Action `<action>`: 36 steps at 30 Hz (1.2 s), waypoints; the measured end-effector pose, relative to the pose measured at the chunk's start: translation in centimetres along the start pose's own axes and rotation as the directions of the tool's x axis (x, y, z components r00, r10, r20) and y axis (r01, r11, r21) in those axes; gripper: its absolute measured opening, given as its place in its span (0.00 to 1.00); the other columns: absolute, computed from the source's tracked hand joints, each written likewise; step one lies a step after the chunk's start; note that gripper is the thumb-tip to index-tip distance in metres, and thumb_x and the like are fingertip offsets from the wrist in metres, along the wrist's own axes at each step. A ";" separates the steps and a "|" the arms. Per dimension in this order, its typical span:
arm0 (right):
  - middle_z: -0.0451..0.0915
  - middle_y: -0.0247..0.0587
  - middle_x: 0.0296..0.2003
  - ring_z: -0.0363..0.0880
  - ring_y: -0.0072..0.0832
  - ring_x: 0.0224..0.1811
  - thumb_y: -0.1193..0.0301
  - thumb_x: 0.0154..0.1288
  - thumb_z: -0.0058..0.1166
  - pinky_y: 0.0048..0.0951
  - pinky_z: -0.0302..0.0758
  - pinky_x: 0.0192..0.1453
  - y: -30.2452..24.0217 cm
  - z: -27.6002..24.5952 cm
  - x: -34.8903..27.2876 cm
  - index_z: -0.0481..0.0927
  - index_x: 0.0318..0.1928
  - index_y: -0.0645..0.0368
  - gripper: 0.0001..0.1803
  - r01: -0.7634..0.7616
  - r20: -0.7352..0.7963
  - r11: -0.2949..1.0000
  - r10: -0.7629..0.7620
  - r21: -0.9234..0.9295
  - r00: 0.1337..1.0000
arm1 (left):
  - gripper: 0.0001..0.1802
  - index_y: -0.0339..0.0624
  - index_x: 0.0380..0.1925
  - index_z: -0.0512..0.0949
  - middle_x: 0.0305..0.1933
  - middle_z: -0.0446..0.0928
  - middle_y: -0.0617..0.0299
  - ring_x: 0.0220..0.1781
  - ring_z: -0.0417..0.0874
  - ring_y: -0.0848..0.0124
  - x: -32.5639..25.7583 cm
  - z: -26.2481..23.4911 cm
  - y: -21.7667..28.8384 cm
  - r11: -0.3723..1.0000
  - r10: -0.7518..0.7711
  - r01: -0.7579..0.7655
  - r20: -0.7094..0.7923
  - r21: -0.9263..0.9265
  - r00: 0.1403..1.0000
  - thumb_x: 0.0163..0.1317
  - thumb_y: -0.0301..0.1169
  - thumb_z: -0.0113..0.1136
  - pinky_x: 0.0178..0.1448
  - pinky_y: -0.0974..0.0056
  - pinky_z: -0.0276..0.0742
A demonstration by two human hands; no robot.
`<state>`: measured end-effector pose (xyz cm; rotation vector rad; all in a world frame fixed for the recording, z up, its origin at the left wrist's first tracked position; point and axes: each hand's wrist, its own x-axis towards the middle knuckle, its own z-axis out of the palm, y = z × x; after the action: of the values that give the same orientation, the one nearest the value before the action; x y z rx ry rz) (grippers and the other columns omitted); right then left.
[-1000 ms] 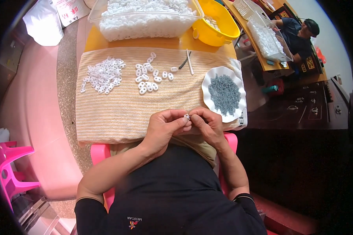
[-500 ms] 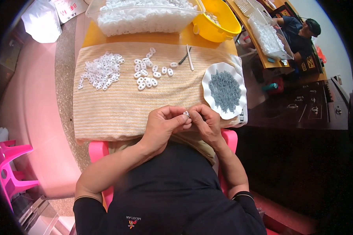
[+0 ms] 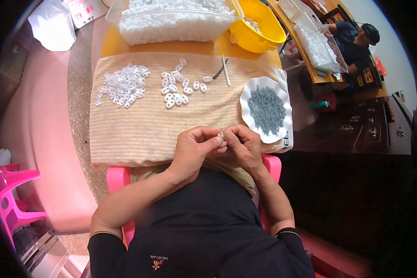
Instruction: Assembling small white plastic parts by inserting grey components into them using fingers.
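Hands meet at the near edge of a striped beige towel [image 3: 143,125] spread over a table. The left hand [image 3: 195,148] and right hand [image 3: 245,147] are both curled nearly shut, fingertips pressed together around one small white piece [image 3: 221,135], which sits pinched between them just above the towel's near edge; whether a second part is held with it is too small to tell. For this fine work it seems best to keep both wrists resting low by the towel, hold the piece steady with one hand and use only light fingertip pressure with the other, so it does not spring away. Farther up the towel, a loose group of white oval pieces [image 3: 177,88] lies near its middle, and a denser pile of the same pieces [image 3: 123,85] lies toward its left side. At the towel's far right part lie a thin white stick [image 3: 226,77] and a dark tool [image 3: 220,72], crossing each other. A white scalloped plate [image 3: 257,84] heaped with small grey parts [image 3: 266,109] sits on the towel's right end, close beside the right hand, and could be knocked by a careless elbow. Beyond the towel's far edge stand a clear bin [image 3: 171,18] full of white pieces and a yellow bowl [image 3: 259,32]. Another person [image 3: 354,44] sits well beyond the towel's far right corner.
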<state>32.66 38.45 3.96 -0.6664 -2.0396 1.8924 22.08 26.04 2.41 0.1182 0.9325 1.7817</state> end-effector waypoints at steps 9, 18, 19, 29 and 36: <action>0.77 0.31 0.29 0.75 0.15 0.28 0.75 0.68 0.53 0.17 0.73 0.33 -2.6 -2.1 2.9 0.79 0.40 0.67 0.07 0.086 -0.011 0.989 -0.088 -0.119 0.996 | 0.10 0.35 0.43 0.75 0.37 0.80 0.56 0.39 0.83 0.70 0.0 -0.1 0.9 0.989 -0.014 0.011 -0.017 -0.147 1.000 0.62 0.22 0.59 0.47 0.65 0.83; 0.78 0.44 0.34 0.79 0.36 0.33 0.77 0.59 0.57 0.30 0.75 0.37 -2.0 -1.1 13.0 0.81 0.41 0.60 0.08 0.491 0.246 0.517 -0.471 -0.702 0.847 | 0.09 0.34 0.42 0.75 0.36 0.79 0.58 0.37 0.82 0.71 0.1 -0.3 0.9 0.985 -0.003 -0.006 -0.051 -0.174 0.999 0.61 0.21 0.59 0.47 0.66 0.83; 0.78 0.45 0.35 0.78 0.41 0.36 0.76 0.59 0.56 0.34 0.75 0.40 -1.9 -0.8 13.4 0.81 0.40 0.59 0.08 0.463 0.261 0.454 -0.439 -0.761 0.860 | 0.09 0.35 0.41 0.75 0.36 0.79 0.59 0.39 0.83 0.70 0.1 -0.4 0.9 0.986 -0.011 0.003 -0.050 -0.169 0.999 0.61 0.21 0.60 0.48 0.64 0.83; 0.78 0.46 0.31 0.78 0.47 0.33 0.73 0.57 0.57 0.40 0.74 0.38 -1.4 -0.6 14.4 0.78 0.37 0.60 0.07 0.402 0.282 0.352 -0.345 -0.845 0.895 | 0.09 0.36 0.42 0.76 0.36 0.79 0.58 0.38 0.83 0.70 0.2 -0.5 1.3 0.982 -0.016 0.008 -0.044 -0.188 0.999 0.61 0.21 0.60 0.47 0.64 0.83; 0.78 0.33 0.27 0.75 0.20 0.27 0.75 0.62 0.58 0.23 0.72 0.30 -2.3 -1.6 10.1 0.79 0.44 0.63 0.10 0.318 0.165 0.801 -0.272 -0.507 0.948 | 0.08 0.33 0.40 0.76 0.35 0.79 0.58 0.36 0.82 0.73 0.2 -0.3 1.9 0.978 0.019 -0.033 -0.069 -0.208 0.997 0.61 0.21 0.60 0.44 0.69 0.83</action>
<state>24.53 44.88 5.30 -0.3449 -2.5709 1.1992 20.38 25.82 3.37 -0.0643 0.7875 1.9065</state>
